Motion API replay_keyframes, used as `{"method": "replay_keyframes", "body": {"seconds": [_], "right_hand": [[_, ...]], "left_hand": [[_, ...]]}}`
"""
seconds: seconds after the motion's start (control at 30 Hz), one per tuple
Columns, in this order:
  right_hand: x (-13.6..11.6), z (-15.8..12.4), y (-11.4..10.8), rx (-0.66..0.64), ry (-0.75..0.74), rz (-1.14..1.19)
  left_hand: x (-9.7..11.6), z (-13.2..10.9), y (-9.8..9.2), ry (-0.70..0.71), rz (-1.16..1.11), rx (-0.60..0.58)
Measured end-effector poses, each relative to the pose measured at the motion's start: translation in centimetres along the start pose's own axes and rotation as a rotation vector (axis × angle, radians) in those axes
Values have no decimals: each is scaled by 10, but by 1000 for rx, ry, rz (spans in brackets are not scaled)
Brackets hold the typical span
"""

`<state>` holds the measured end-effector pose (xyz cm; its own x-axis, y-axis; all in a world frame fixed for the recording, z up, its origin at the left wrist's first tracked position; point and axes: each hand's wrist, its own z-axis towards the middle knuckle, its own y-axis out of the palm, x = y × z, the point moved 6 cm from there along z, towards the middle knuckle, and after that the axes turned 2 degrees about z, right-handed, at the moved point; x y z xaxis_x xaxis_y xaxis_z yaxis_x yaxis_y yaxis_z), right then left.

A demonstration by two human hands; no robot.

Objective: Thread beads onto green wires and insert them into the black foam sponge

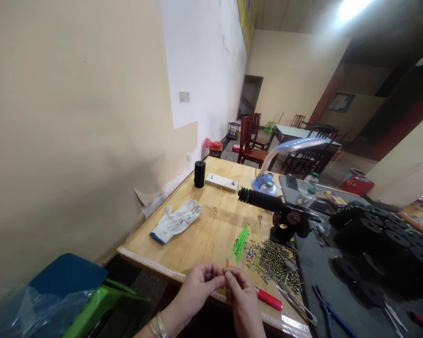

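Left hand (203, 285) and right hand (242, 293) pinched, close together

Near, there was one left hand (201, 285) and one right hand (242, 295); left, one glove (171, 226) and one black roll (200, 175); farther off, one lamp (298, 145) and one white board (222, 182); towards the right, three green caps (312, 191)

A person's left hand (200, 285) and right hand (243, 296) meet over a wooden tabletop's (197, 246) near edge, pinching what seems a tiny orange piece (228, 264). Beyond are bright green strands (240, 243), a blue-cuffed white glove (171, 226) and a desk lamp (296, 144).
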<state>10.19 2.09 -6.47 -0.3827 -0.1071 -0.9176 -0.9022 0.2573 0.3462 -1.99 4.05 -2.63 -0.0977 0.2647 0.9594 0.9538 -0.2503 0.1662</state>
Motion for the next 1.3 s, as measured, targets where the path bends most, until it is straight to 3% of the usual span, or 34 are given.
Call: {"method": "replay_keyframes", "body": {"seconds": [0.1, 0.27, 0.43, 0.53, 0.67, 0.77, 0.83, 0.9, 0.97, 1.13, 1.3], "right_hand": [[-14, 3, 5, -13, -66, -106], [-44, -2, 21, -91, -378, -468], [-38, -3, 34, -105, -508, -658], [-26, 3, 39, -145, -444, -621], [-2, 11, 44, -223, -143, -386], [8, 12, 46, -265, 7, -250], [9, 12, 44, -258, 24, -231], [8, 14, 40, -230, -4, -230], [7, 14, 36, -203, -51, -233], [10, 12, 32, -185, -47, -216], [12, 11, 30, -162, -16, -159]], "left_hand": [[3, 0, -4, 13, 51, 10], [30, -4, -16, 264, 336, 139], [39, -2, -27, 319, 426, 217], [36, -2, -34, 303, 451, 256], [38, -3, -39, 291, 503, 257], [55, 4, -45, 339, 641, 217], [77, 13, -54, 460, 809, 242], [96, 28, -68, 541, 1076, 341], [102, 48, -81, 486, 1362, 398], [87, 84, -104, 397, 1433, 417], [75, 90, -128, 323, 1316, 462]]}}
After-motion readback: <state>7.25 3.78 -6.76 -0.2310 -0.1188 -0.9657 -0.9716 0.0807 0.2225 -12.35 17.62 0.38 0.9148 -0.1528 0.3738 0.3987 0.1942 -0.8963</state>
